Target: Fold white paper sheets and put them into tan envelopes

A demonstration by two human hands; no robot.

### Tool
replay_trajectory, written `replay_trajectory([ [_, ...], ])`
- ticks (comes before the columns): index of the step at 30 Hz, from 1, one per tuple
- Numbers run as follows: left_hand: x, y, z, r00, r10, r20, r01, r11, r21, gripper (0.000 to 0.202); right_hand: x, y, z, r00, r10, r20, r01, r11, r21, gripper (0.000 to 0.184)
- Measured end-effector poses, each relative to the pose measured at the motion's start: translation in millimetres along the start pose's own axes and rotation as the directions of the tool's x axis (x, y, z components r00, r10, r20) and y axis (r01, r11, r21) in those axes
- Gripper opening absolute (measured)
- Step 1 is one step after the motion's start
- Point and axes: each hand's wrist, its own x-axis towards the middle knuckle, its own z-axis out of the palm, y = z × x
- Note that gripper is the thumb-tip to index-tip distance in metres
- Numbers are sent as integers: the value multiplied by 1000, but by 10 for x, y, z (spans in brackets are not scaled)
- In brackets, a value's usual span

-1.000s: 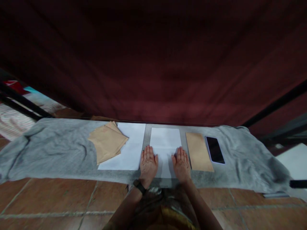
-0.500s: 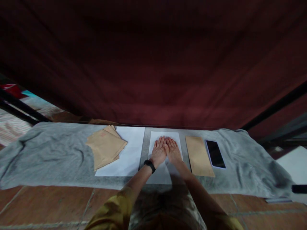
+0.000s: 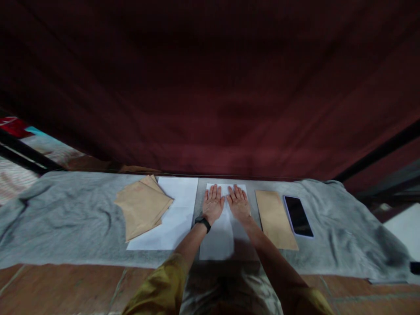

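A white sheet of paper (image 3: 216, 243) lies in front of me on a grey cloth. My left hand (image 3: 212, 204) rests flat on its upper left part, fingers stretched out and a dark band on the wrist. Palm down on the upper right part is my right hand (image 3: 239, 204), its fingers slightly spread. A strip of paper shows between the two hands. To the right lies a brown envelope (image 3: 275, 221), close to the sheet and untouched. Whether the sheet is folded under my palms is hidden.
On the left, several brown envelopes (image 3: 141, 205) are fanned over white paper (image 3: 180, 210). A phone (image 3: 298, 216) with a dark screen lies right of the single envelope. The grey cloth (image 3: 82, 218) covers the low surface. A dark red curtain (image 3: 223, 131) hangs behind, above a tiled floor (image 3: 72, 284).
My hands have slid apart, the left one leftward and the right one rightward, from touching at the middle of the sheet. The camera view has shifted slightly.
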Motion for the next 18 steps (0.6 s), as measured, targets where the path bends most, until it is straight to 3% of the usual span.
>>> replay_trajectory([
  [9, 12, -82, 34, 989, -133, -58, 133, 991, -9, 62, 18, 57, 149, 979, 155, -130, -156, 988, 4, 59],
  [13, 4, -66, 9, 988, -137, -68, 137, 991, -10, 62, 30, 58, 102, 967, 228, -112, -230, 973, -9, 62],
  [18, 11, -54, -11, 990, -135, -44, 136, 991, 2, 62, 44, -60, 40, 999, 33, 41, -34, 999, 33, 54],
])
